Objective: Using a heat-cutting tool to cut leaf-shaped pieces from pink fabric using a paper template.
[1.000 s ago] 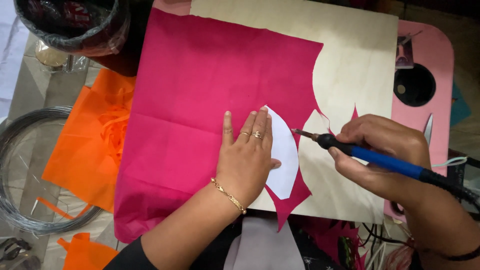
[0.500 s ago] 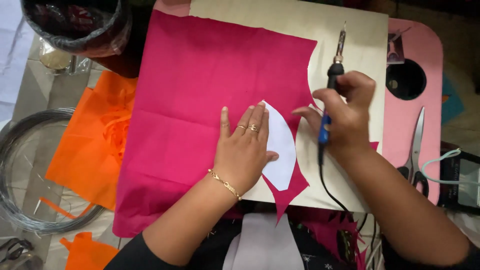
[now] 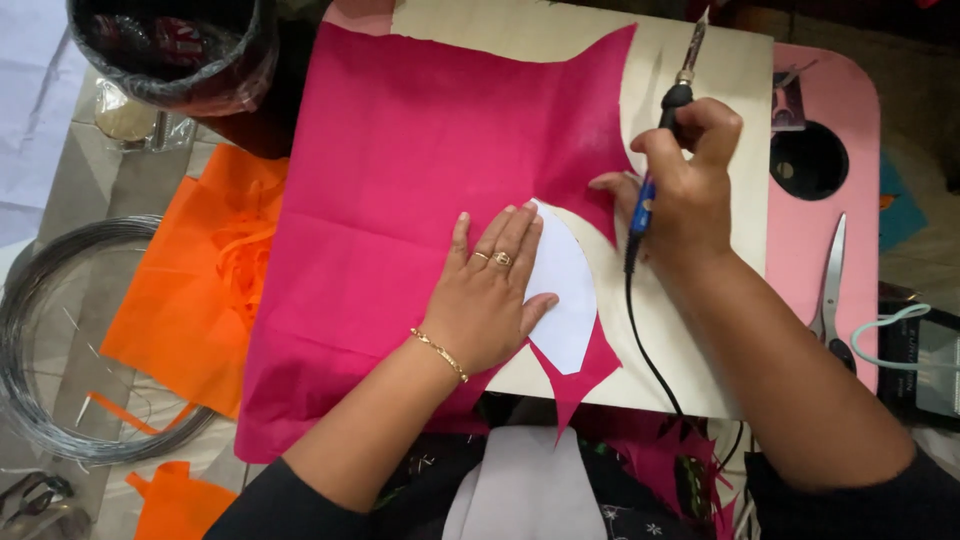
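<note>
On the wooden board point(image 3: 700, 330), the left hand point(image 3: 490, 300) lies flat, fingers together, pinning a white paper template point(image 3: 565, 300) onto pink fabric point(image 3: 400, 170). Right of it, the right hand point(image 3: 690, 195) grips a corded hot-tip tool point(image 3: 675, 100). Scissors point(image 3: 832, 290) lie far right; orange fabric point(image 3: 195, 290) and coiled wire point(image 3: 30, 330) left; a lined bin point(image 3: 170, 50) beyond.

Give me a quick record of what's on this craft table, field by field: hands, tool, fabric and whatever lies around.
Left hand: flat on the pink fabric, fingers on the white paper template
Right hand: grips a blue-handled corded hot tool, tip pointing away from the person
Surface: pale wooden board on a pink tray
Fabric state: curved pieces already cut from the right edge
Left side: orange fabric, coil of wire, black bin
Right side: scissors on the tray
</note>
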